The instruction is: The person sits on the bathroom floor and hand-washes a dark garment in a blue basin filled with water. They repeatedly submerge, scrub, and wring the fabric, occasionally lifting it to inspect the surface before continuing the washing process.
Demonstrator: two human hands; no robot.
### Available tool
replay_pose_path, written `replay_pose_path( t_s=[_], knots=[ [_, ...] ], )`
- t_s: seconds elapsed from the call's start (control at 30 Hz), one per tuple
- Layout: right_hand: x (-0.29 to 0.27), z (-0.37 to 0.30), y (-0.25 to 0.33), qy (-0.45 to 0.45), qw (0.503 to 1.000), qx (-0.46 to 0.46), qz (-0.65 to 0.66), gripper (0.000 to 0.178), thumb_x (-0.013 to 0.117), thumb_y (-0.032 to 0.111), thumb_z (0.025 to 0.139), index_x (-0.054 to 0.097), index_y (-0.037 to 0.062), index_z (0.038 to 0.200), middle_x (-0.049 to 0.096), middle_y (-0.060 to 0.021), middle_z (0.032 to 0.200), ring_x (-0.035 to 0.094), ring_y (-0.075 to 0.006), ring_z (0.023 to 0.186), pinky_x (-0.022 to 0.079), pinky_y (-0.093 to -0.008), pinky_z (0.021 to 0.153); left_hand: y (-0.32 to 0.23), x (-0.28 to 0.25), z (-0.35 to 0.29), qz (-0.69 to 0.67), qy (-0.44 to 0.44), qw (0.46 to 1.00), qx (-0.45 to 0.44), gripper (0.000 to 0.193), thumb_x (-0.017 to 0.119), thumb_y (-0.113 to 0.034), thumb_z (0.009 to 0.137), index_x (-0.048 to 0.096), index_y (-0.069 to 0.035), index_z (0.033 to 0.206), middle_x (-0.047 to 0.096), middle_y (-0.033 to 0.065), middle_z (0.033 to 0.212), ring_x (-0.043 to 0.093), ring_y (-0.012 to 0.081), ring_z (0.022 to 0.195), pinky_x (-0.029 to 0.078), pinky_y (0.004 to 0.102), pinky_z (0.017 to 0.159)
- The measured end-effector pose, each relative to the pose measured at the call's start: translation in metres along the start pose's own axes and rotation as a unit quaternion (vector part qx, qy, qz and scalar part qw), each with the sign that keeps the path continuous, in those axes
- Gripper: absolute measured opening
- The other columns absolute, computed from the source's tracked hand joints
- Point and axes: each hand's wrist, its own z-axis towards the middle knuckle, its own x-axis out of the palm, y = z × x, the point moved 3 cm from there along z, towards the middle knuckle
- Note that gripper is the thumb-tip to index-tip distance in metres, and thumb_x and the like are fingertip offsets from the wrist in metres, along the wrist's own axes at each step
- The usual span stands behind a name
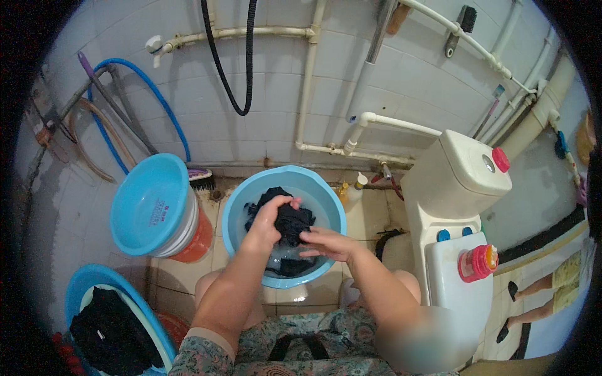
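A light blue basin [339, 216] of cloudy water stands on the floor in front of me. In it lies a wet black garment [293, 224], bunched up and partly above the water, with more dark cloth [290, 267] sunk near the basin's front. My left hand [271, 218] is closed on the left side of the bunched garment, thumb and fingers around the cloth. At its right edge, my right hand [327, 243] has its fingers stretched out and apart, close to the cloth. Whether those fingertips touch it I cannot tell.
Left, a blue basin [135, 210] rests on stacked buckets [194, 241]. A tub at lower left holds black clothing [113, 332]. A scrubbing brush [202, 182] and pump bottles [356, 191] stand behind. On the right is a toilet [439, 207] with a pink jar [475, 263] on its lid.
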Motion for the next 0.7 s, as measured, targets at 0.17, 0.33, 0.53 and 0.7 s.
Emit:
replay_pose_path(
  t_s=[0.17, 0.33, 0.53, 0.7],
  knots=[
    [-0.022, 0.014, -0.01, 0.062, 0.975, -0.01, 0.215, 0.077, 0.034, 0.075, 0.078, 0.044, 0.0157, 0.126, 0.051, -0.0024, 0.123, 0.05, -0.0183, 0.111, 0.041, -0.0402, 0.093, -0.008, 0.028, -0.021, -0.007, 0.043, 0.999, -0.001, 0.016, 0.057, -0.015, 0.08, 0.059, -0.003, 0.089, 0.061, 0.0047, 0.076, 0.06, 0.0171, 0.07, 0.051, 0.031, 0.068],
    [-0.003, 0.023, 0.004, -0.033, 0.965, -0.1, 0.241, 0.085, 0.029, 0.084, 0.069, 0.049, 0.0199, 0.122, 0.054, -0.0008, 0.12, 0.055, -0.0204, 0.098, 0.047, -0.0344, 0.082, 0.009, 0.064, -0.057, 0.06, 0.11, 0.987, -0.101, 0.011, 0.06, -0.017, 0.075, 0.064, -0.008, 0.081, 0.062, 0.004, 0.071, 0.06, 0.017, 0.062, 0.05, 0.0304, 0.06],
    [0.023, -0.006, 0.092, 0.065, 0.894, -0.22, 0.385, 0.085, 0.036, 0.072, 0.079, 0.045, -0.0016, 0.122, 0.056, -0.0163, 0.113, 0.056, -0.0286, 0.101, 0.047, -0.0437, 0.087, 0.027, 0.063, -0.071, 0.129, 0.232, 0.948, -0.175, 0.027, 0.055, -0.022, 0.081, 0.055, 0.0, 0.097, 0.058, 0.0081, 0.071, 0.056, 0.0175, 0.056, 0.047, 0.0298, 0.054],
    [-0.008, -0.005, 0.088, 0.034, 0.922, -0.237, 0.303, 0.047, 0.051, 0.039, 0.091, 0.047, -0.0004, 0.116, 0.047, -0.0011, 0.075, 0.048, -0.0123, 0.066, 0.046, -0.0327, 0.069, 0.026, 0.058, -0.044, 0.41, 0.278, 0.861, -0.114, 0.024, 0.06, -0.027, 0.084, 0.058, -0.003, 0.077, 0.058, 0.0042, 0.067, 0.056, 0.013, 0.058, 0.045, 0.0267, 0.054]
  ],
)
